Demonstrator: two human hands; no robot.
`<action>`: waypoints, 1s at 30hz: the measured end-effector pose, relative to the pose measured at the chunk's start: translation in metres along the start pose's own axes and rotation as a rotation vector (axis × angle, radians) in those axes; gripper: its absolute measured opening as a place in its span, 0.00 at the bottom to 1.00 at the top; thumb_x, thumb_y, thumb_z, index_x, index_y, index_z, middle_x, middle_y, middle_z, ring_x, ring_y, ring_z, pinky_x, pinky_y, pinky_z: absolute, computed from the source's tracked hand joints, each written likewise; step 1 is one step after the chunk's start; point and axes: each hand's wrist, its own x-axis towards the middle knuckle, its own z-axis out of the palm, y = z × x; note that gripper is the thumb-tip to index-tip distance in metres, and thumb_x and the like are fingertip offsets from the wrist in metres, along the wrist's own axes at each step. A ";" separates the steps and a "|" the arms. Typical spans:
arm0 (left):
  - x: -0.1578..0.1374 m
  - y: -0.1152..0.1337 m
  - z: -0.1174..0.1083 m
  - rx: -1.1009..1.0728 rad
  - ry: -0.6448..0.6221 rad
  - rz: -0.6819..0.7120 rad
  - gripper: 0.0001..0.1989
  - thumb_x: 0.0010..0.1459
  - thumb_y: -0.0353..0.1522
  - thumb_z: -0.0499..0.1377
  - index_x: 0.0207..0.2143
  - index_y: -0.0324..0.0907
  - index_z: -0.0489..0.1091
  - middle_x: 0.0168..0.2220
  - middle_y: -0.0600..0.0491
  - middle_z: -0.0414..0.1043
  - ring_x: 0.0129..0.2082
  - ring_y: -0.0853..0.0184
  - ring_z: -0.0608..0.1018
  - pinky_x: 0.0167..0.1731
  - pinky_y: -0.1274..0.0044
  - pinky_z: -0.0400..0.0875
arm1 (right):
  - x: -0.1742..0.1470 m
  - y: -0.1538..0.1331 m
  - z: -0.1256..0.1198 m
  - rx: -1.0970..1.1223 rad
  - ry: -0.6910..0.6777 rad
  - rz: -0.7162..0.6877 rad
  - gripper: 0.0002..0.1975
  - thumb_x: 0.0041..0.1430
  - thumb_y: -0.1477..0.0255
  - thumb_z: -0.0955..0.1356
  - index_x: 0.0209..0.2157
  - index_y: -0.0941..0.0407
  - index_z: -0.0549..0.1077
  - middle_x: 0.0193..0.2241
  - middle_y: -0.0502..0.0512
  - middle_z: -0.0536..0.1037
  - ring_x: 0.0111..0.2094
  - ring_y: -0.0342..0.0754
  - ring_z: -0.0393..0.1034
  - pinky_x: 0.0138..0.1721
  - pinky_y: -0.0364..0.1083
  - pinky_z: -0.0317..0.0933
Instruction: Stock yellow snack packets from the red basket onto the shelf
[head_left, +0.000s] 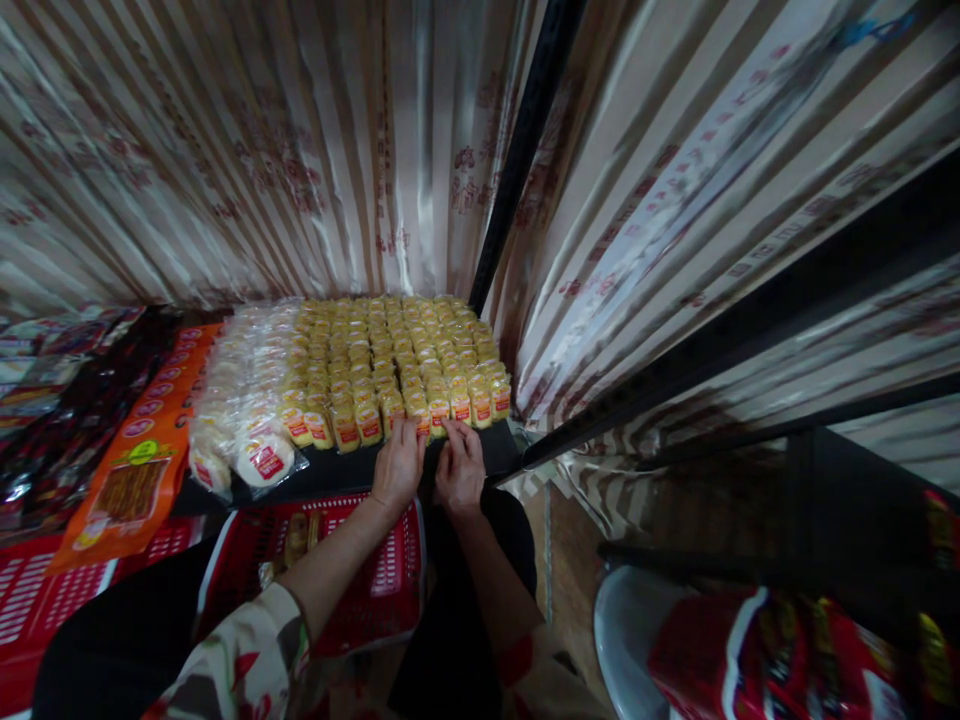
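Note:
Small yellow wrapped cakes (390,350) with red and white labels stand in tight rows on a dark shelf. My left hand (399,467) is at the front row, its fingers closed against a wrapped cake (438,408). Close beside it, my right hand (460,472) has bent fingers touching the lower front of the same spot. The fingertips partly cover the packs there. To the left of the yellow rows are white round wrapped cakes (265,455) in clear film.
An orange snack bag (150,445) hangs over the shelf edge at left. Below is a red basket (409,590) with a few yellow packs (300,540). A black post (525,150) rises behind. At lower right stand a pale tub (626,640) and red packages (697,640).

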 end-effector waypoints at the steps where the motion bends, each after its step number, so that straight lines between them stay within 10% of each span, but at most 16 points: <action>1: 0.000 -0.001 0.001 -0.004 0.013 0.005 0.12 0.63 0.30 0.46 0.47 0.38 0.61 0.42 0.45 0.67 0.38 0.64 0.75 0.36 0.74 0.72 | 0.000 0.000 0.000 0.000 0.001 0.004 0.22 0.59 0.79 0.57 0.54 0.54 0.67 0.45 0.60 0.68 0.49 0.49 0.63 0.49 0.50 0.63; 30: -0.009 -0.003 0.004 0.036 -0.183 0.025 0.23 0.62 0.27 0.45 0.60 0.41 0.53 0.51 0.43 0.65 0.45 0.62 0.74 0.39 0.75 0.71 | -0.001 -0.001 -0.002 -0.055 -0.036 0.006 0.22 0.58 0.76 0.57 0.53 0.53 0.68 0.43 0.59 0.67 0.43 0.48 0.65 0.44 0.49 0.64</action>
